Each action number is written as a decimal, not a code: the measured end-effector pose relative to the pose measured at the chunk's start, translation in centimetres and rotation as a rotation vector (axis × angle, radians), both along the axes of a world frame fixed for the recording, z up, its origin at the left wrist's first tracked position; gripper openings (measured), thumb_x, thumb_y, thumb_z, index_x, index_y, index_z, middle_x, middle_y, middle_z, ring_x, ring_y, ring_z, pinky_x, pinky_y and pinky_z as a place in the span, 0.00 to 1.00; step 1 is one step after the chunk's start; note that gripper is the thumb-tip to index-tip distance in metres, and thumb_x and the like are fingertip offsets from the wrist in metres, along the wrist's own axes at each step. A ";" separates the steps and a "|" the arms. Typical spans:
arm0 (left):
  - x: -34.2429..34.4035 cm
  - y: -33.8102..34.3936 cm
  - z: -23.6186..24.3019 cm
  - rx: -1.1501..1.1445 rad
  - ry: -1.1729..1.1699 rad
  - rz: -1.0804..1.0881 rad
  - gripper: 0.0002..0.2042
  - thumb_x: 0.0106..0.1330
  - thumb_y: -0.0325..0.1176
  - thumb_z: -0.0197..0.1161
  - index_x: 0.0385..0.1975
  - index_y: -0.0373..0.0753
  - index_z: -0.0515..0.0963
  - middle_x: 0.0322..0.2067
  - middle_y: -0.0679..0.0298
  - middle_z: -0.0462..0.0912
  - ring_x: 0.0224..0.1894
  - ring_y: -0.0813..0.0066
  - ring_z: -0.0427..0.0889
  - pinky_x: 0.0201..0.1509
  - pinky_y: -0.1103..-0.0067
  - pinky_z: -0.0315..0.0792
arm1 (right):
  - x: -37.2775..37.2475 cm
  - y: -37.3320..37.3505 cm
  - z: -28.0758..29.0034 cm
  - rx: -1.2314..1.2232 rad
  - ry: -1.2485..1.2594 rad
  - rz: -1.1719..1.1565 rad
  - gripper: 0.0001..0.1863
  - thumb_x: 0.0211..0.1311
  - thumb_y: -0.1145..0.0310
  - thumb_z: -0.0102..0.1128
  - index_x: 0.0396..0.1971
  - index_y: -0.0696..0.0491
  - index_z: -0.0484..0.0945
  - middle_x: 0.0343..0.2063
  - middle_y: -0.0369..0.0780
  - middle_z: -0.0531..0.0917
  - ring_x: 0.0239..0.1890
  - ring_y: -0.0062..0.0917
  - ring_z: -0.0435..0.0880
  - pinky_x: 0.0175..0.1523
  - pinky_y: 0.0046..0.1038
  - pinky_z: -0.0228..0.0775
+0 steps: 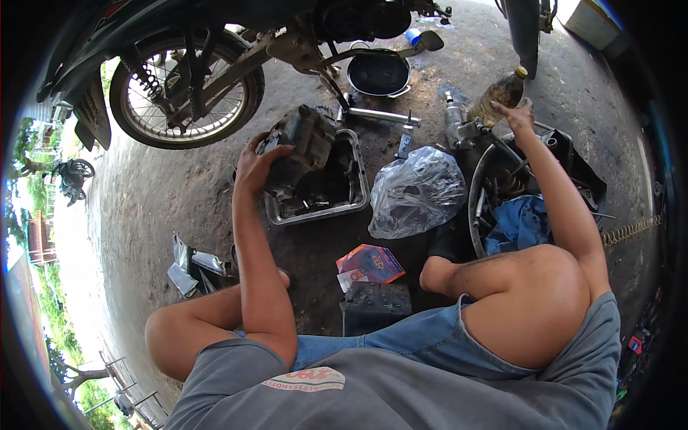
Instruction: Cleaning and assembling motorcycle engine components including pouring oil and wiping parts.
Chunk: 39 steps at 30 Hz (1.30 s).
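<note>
The left hand (252, 168) is clamped on a grimy, boxy dark part (309, 135), tilted over the tray (364, 180). Red lettering marks the shirt's (401, 390) pale patch (304, 380); a red-purple packet (373, 262) bears print. Well apart, the right hand (517, 118) touches a yellow-capped bottle (502, 94); whether it grips, I cannot tell.

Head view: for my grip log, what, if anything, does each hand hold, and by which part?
The left hand holds a dark boxy part by its left side. The right hand is at a bottle; grip unclear.
</note>
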<state>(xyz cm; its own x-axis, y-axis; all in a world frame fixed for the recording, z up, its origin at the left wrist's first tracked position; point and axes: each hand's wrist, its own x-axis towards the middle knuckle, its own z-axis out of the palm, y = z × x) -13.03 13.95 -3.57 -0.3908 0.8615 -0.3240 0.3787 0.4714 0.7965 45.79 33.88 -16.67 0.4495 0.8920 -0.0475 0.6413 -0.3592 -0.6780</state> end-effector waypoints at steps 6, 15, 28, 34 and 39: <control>-0.6 -0.1 0.2 0.015 -0.114 0.011 0.43 0.48 0.43 0.79 0.65 0.31 0.73 0.43 0.48 0.86 0.38 0.65 0.89 0.44 0.72 0.83 | -2.3 -3.8 6.2 0.200 -0.204 -0.176 0.47 0.51 0.43 0.77 0.61 0.62 0.69 0.58 0.57 0.77 0.61 0.49 0.78 0.65 0.41 0.70; -1.7 1.0 -2.0 0.032 -0.328 0.054 0.38 0.52 0.36 0.78 0.65 0.31 0.72 0.41 0.50 0.87 0.36 0.66 0.89 0.40 0.75 0.83 | -13.0 -11.3 9.6 0.408 0.100 0.511 0.19 0.66 0.70 0.65 0.55 0.56 0.77 0.42 0.43 0.82 0.37 0.27 0.84 0.46 0.29 0.77; -5.6 0.6 -5.6 0.033 -0.571 0.030 0.38 0.59 0.35 0.71 0.69 0.29 0.66 0.45 0.53 0.86 0.45 0.67 0.87 0.50 0.73 0.80 | -24.0 -16.1 4.6 -0.399 -0.146 1.524 0.17 0.62 0.64 0.63 0.49 0.55 0.80 0.50 0.48 0.81 0.57 0.45 0.80 0.63 0.42 0.72; -6.8 0.1 -6.7 0.051 -0.673 0.011 0.38 0.61 0.35 0.68 0.71 0.29 0.64 0.46 0.54 0.86 0.47 0.66 0.87 0.53 0.73 0.79 | -25.1 -15.7 4.3 -0.446 -0.144 1.542 0.18 0.62 0.62 0.64 0.49 0.54 0.80 0.49 0.49 0.82 0.57 0.45 0.81 0.62 0.42 0.72; -6.8 -0.1 -6.7 0.046 -0.668 0.023 0.38 0.61 0.35 0.68 0.72 0.32 0.64 0.46 0.56 0.86 0.47 0.66 0.87 0.53 0.73 0.79 | -24.4 -15.7 4.1 -0.484 -0.195 1.542 0.19 0.62 0.62 0.64 0.50 0.55 0.80 0.49 0.49 0.82 0.57 0.45 0.81 0.62 0.42 0.72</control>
<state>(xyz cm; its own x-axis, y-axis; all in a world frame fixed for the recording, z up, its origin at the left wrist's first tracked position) -19.79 13.81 -10.30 -0.1375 0.8741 -0.4659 -0.2126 0.4334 0.8758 21.42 18.21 -12.56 -0.7737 0.3963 -0.4943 0.6326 0.5257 -0.5687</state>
